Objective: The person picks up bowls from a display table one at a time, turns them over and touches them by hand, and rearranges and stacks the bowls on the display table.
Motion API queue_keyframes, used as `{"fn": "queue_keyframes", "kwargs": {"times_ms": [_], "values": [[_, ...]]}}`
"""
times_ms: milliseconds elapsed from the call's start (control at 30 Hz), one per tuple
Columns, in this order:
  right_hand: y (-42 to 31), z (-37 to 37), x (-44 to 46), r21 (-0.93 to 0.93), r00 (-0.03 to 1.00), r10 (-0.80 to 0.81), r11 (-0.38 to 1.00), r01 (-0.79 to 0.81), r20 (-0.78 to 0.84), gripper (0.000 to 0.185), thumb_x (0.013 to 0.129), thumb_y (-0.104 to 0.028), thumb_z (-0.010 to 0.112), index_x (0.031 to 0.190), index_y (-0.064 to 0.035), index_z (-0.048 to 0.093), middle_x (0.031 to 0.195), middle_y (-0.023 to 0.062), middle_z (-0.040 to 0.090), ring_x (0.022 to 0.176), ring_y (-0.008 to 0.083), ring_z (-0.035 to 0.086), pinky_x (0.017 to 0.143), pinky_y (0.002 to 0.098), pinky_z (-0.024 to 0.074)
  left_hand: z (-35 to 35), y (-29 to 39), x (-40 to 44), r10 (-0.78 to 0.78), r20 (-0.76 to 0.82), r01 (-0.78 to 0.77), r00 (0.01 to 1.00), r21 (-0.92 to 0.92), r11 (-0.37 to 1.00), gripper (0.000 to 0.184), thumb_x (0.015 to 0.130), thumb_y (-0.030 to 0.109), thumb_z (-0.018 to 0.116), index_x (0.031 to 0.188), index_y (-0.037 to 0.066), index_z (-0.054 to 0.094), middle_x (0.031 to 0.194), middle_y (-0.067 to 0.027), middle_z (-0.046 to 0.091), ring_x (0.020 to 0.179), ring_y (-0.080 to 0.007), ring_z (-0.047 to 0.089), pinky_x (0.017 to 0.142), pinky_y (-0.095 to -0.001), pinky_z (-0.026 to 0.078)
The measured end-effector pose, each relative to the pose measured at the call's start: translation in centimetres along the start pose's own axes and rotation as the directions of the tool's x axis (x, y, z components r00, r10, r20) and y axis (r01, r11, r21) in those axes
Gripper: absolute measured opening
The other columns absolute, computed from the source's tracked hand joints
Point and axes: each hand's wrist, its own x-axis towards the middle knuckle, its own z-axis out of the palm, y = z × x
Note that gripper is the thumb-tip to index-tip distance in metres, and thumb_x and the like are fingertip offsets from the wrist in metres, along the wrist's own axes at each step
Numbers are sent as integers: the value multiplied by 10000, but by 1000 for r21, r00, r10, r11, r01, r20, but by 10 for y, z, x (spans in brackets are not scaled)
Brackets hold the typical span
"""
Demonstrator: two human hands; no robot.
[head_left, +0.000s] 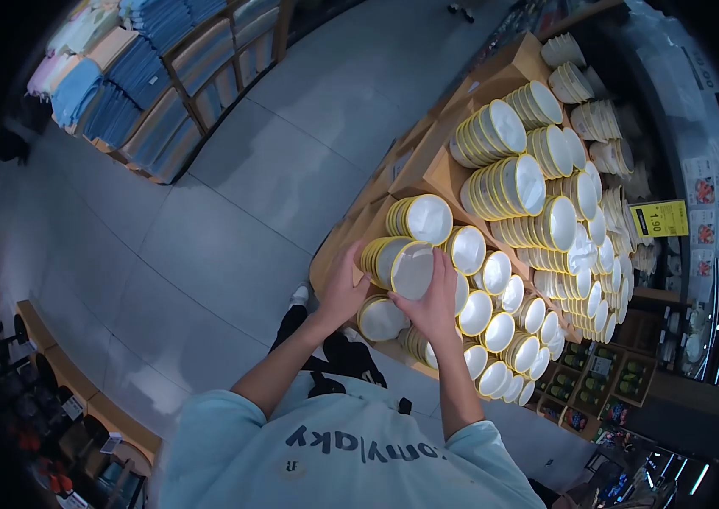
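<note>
- Blue cloths (132, 81), shelved at ten o'clock.
- Left hand (342, 297), grasping the back end of a yellow-rimmed bowl stack (395, 265), at centre.
- Right hand (431, 304), gripping its front rim; seemingly a two-handed positioning step, calling for even, steady pressure.
- More bowl stacks (505, 188), two o'clock.
</note>
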Motion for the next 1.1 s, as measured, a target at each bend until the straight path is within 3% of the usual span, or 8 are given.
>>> {"fn": "queue_keyframes", "kwargs": {"times_ms": [67, 267, 467, 667, 1100], "values": [[2, 8, 4, -22, 1000, 8, 1000, -8, 0, 1118, 608, -286, 929, 1484, 41, 315, 1454, 290, 392, 1331, 464, 401, 1122, 515, 341, -2, -2, 4, 145, 122, -179, 982, 339, 924, 801, 819, 82, 749, 1496, -6, 330, 1502, -234, 406, 1402, -400, 402, 1157, -476, 350], [7, 21, 9, -80, 1000, -15, 997, 13, -20, 1103, 610, -306, 924, 1474, 43, 333, 1444, 305, 400, 1304, 463, 415, 1116, 534, 331, 16, -29, 15, 163, 162, -206, 973, 295, 933, 1019, 688, 178, 882, 1508, -21, 312, 1543, -252, 358, 1476, -421, 280, 1214, -482, 269], [13, 33, 10, -91, 1000, -13, 996, 14, 5, 1082, 617, -308, 918, 1467, 39, 345, 1445, 311, 394, 1311, 475, 396, 1120, 547, 317, 15, -27, 21, 192, 218, -260, 957, 345, 902, 1035, 667, 168, 881, 1517, 2, 313, 1565, -233, 337, 1489, -415, 263, 1203, -494, 277], [13, 38, 11, -94, 1000, -20, 995, 22, 20, 1066, 618, -309, 917, 1456, 38, 355, 1436, 314, 395, 1306, 484, 392, 1118, 553, 316, 14, -19, 19, 139, 221, -204, 965, 308, 929, 995, 693, 145, 854, 1524, 30, 319, 1574, -209, 329, 1491, -412, 260, 1203, -507, 264], [16, 41, 11, -96, 999, 3, 995, 0, 33, 1050, 617, -297, 922, 1449, 21, 367, 1462, 319, 361, 1309, 488, 389, 1112, 554, 318, 22, -27, 18, 140, 223, -204, 965, 296, 933, 979, 700, 144, 852, 1513, 3, 325, 1561, -245, 325, 1482, -422, 268, 1210, -501, 262]]}}
